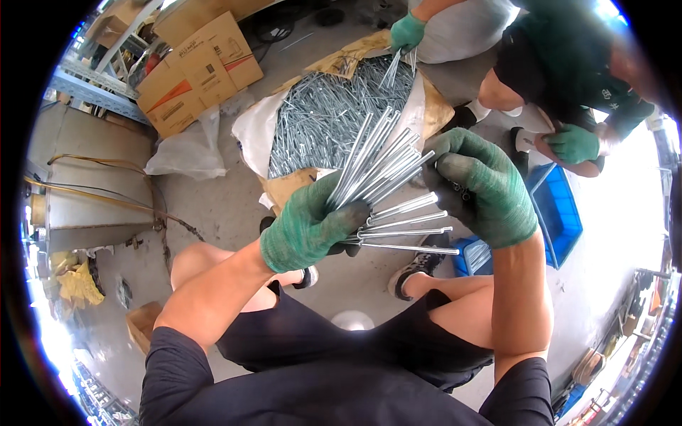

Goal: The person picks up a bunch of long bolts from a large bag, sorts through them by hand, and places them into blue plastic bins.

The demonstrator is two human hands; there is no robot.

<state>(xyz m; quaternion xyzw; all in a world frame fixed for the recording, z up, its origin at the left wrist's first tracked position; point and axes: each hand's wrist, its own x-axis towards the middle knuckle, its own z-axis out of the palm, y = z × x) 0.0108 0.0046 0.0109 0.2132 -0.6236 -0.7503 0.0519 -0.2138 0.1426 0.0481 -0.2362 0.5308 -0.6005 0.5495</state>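
My left hand (pixel 312 224), in a green glove with dark fingers, is closed around a bundle of thin silvery metal rods (pixel 387 167). The rods fan out up and to the right, several of them spread apart at the lower side. Just right of the rod tips is my right hand (pixel 486 188), gloved the same way, its fingers curled and thumb close to the forefinger. Small shiny metal pieces (pixel 462 192) show inside its curled fingers; their exact kind is unclear. The thumb and forefinger are at the tip of one rod; whether they touch it I cannot tell.
Beyond my hands lies a large heap of similar rods (pixel 320 106) in an opened sack. A co-worker's gloved hand (pixel 407 33) holds rods over it. Blue crates (pixel 561 213) stand at the right, cardboard boxes (pixel 202 74) far left, a metal cabinet (pixel 92 170) at left.
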